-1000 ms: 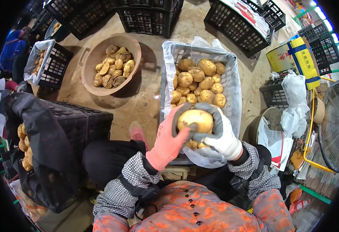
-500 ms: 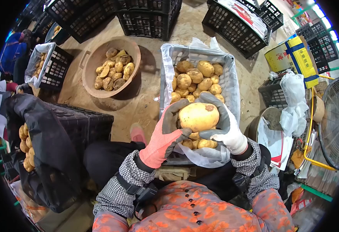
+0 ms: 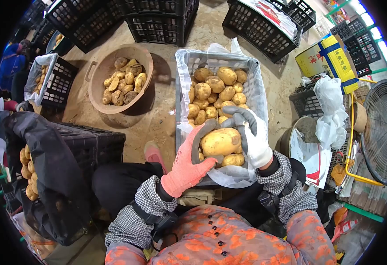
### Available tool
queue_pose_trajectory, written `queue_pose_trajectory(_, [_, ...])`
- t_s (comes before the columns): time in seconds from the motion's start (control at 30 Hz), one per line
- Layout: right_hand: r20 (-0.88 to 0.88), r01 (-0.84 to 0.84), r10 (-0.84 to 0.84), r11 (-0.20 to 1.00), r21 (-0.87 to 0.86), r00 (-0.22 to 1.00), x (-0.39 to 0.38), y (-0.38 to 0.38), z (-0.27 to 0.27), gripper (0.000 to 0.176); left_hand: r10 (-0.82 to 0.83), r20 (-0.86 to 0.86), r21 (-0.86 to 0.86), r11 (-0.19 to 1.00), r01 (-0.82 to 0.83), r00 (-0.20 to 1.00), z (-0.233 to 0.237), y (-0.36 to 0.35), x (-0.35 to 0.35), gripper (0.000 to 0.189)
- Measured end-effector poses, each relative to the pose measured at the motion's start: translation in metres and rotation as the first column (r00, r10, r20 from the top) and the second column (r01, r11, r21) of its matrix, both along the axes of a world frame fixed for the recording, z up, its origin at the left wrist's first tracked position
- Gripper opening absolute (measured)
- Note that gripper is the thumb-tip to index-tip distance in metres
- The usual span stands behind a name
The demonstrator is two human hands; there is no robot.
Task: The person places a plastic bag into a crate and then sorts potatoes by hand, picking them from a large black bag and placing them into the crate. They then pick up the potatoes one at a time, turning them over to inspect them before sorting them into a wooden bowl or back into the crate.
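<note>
A large yellow potato [image 3: 220, 142] with a brown patch at its right end is held over a lined crate [image 3: 179, 88]. My left hand [image 3: 189, 161], in a coral glove with a grey palm, is closed around its left side, thumb below. My right hand [image 3: 254, 139], in a white glove with grey fingers, is at the potato's right end. Its fingers are apart and lifted above the potato, and its thumb side is close against it; whether it touches is hard to see. Smaller potatoes [image 3: 214, 84] lie in the crate under both hands, partly hidden by them.
A brown basin [image 3: 95, 95] of darker, rough potatoes stands at left. Black crates [image 3: 156, 28] are stacked at the back. A cloth-draped crate [image 3: 54, 163] is near left; a fan [image 3: 381, 132] and plastic bags [image 3: 330, 110] are at right. Another person [image 3: 10, 66] is at far left.
My right hand's fingers have come off the potato's far side and lifted. The potato has turned and sits slightly lower, still in my left hand. The view has shifted slightly.
</note>
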State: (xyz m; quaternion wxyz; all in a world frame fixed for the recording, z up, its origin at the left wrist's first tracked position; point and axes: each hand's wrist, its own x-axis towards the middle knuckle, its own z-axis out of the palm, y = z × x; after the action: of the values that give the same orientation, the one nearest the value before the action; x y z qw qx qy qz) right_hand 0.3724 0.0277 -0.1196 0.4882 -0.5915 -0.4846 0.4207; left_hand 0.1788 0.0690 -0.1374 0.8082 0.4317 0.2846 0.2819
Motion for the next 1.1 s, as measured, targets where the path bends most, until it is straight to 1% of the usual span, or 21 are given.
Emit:
queue_pose_trajectory(0.07, [-0.347, 0.044, -0.091, 0.989, -0.141, 0.934, -0.001, 0.000, 0.003, 0.035, 0.001, 0.078, 0.051, 0.999, -0.005, 0.997, 0.002, 0.000, -0.001, 0.078])
queue_pose_trajectory(0.13, [-0.415, 0.035, -0.109, 0.983, -0.182, 0.903, -0.003, 0.004, 0.002, 0.038, 0.060, 0.026, 0.060, 0.996, -0.061, 0.998, 0.007, 0.002, -0.004, 0.079])
queue_pose_trajectory(0.2, [0.212, -0.228, 0.209, 0.971, 0.070, 0.955, -0.003, 0.004, 0.003, 0.039, 0.076, -0.006, 0.103, 0.992, -0.075, 0.997, 0.004, 0.001, -0.004, 0.080])
queue_pose_trajectory(0.33, [0.503, -0.174, 0.122, 0.983, 0.059, 0.856, 0.004, -0.005, 0.005, 0.038, 0.033, -0.163, 0.378, 0.925, 0.032, 0.986, -0.006, -0.003, -0.005, 0.081])
queue_pose_trajectory(0.4, [0.297, -0.152, 0.180, 0.982, -0.116, 0.938, 0.015, 0.002, -0.010, 0.036, 0.048, -0.043, 0.288, 0.957, -0.034, 0.998, -0.009, -0.003, -0.003, 0.080])
queue_pose_trajectory(0.47, [-0.337, 0.014, -0.082, 0.980, -0.199, 0.938, 0.006, 0.009, 0.000, 0.034, 0.033, -0.051, 0.129, 0.991, -0.026, 0.998, 0.013, 0.003, -0.005, 0.084])
queue_pose_trajectory(0.53, [-0.353, -0.031, -0.020, 0.990, -0.139, 0.935, 0.005, 0.010, 0.001, 0.034, 0.069, -0.116, 0.226, 0.973, -0.041, 0.991, -0.001, 0.005, -0.007, 0.077])
queue_pose_trajectory(0.6, [0.088, -0.240, 0.262, 0.949, -0.204, 0.961, 0.009, 0.004, -0.008, 0.040, 0.024, -0.207, 0.251, 0.968, 0.030, 0.978, -0.010, 0.008, -0.009, 0.071])
queue_pose_trajectory(0.63, [0.173, -0.045, 0.032, 0.996, 0.072, 0.984, 0.031, -0.007, -0.061, 0.039, 0.068, -0.158, 0.116, 0.992, -0.050, 0.985, -0.005, 0.012, -0.012, 0.067])
queue_pose_trajectory(0.67, [-0.157, 0.069, -0.075, 0.997, -0.038, 0.985, 0.028, 0.009, -0.025, 0.032, 0.118, -0.116, -0.028, 0.992, -0.122, 0.986, 0.001, 0.015, -0.016, 0.063])
queue_pose_trajectory(0.73, [-0.159, 0.366, -0.369, 0.929, -0.046, 0.916, 0.060, 0.025, -0.017, 0.028, 0.385, 0.022, -0.073, 0.921, -0.383, 0.923, 0.028, 0.033, -0.038, 0.053])
queue_pose_trajectory(0.77, [-0.117, 0.427, -0.424, 0.904, 0.004, 0.898, 0.079, 0.027, -0.025, 0.030, 0.526, -0.027, 0.378, 0.793, -0.478, 0.850, -0.015, 0.040, -0.070, 0.045])
queue_pose_trajectory(0.8, [-0.096, 0.389, -0.389, 0.921, -0.018, 0.916, 0.096, 0.024, -0.030, 0.031, 0.625, 0.256, -0.003, 0.764, -0.646, 0.738, -0.002, 0.059, -0.108, 0.038])
queue_pose_trajectory(0.83, [-0.026, 0.349, -0.352, 0.934, -0.070, 0.936, 0.095, 0.028, -0.028, 0.030, 0.313, 0.683, -0.132, 0.942, -0.310, 0.660, -0.003, 0.090, -0.172, 0.053])
queue_pose_trajectory(0.9, [0.341, 0.158, -0.120, 0.984, -0.085, 0.932, 0.093, 0.035, -0.034, 0.031, 0.341, 0.785, -0.111, 0.898, -0.425, 0.516, 0.056, 0.097, -0.211, 0.061])
queue_pose_trajectory(0.93, [0.608, -0.005, 0.063, 0.995, -0.096, 0.792, 0.091, 0.039, -0.040, 0.033, 0.339, 0.868, -0.105, 0.838, -0.535, 0.361, 0.075, 0.094, -0.224, 0.070])
queue_pose_trajectory(0.97, [0.642, -0.017, 0.230, 0.947, -0.321, 0.732, 0.087, 0.045, -0.047, 0.037, 0.335, 0.858, -0.035, 0.794, -0.607, 0.389, 0.074, 0.087, -0.235, 0.073])
queue_pose_trajectory(1.0, [0.858, -0.042, 0.353, 0.930, -0.365, 0.373, 0.098, 0.049, -0.082, 0.037, 0.336, 0.846, 0.036, 0.738, -0.673, 0.414, 0.073, 0.081, -0.243, 0.076])
queue_pose_trajectory(1.03, [0.827, -0.019, 0.546, 0.836, -0.549, 0.135, 0.092, 0.057, -0.089, 0.040, 0.271, 0.778, 0.093, 0.842, -0.532, 0.566, 0.073, 0.080, -0.232, 0.074])
queue_pose_trajectory(1.07, [0.706, 0.049, 0.700, 0.713, -0.700, -0.109, 0.086, 0.065, -0.096, 0.044, 0.534, 0.668, 0.072, 0.648, -0.759, 0.518, 0.058, 0.081, -0.218, 0.072])
queue_pose_trajectory(1.1, [0.663, 0.030, 0.709, 0.688, -0.725, -0.240, 0.097, 0.059, -0.125, 0.048, 0.868, 0.271, 0.253, 0.353, -0.901, 0.416, 0.069, 0.078, -0.151, 0.068])
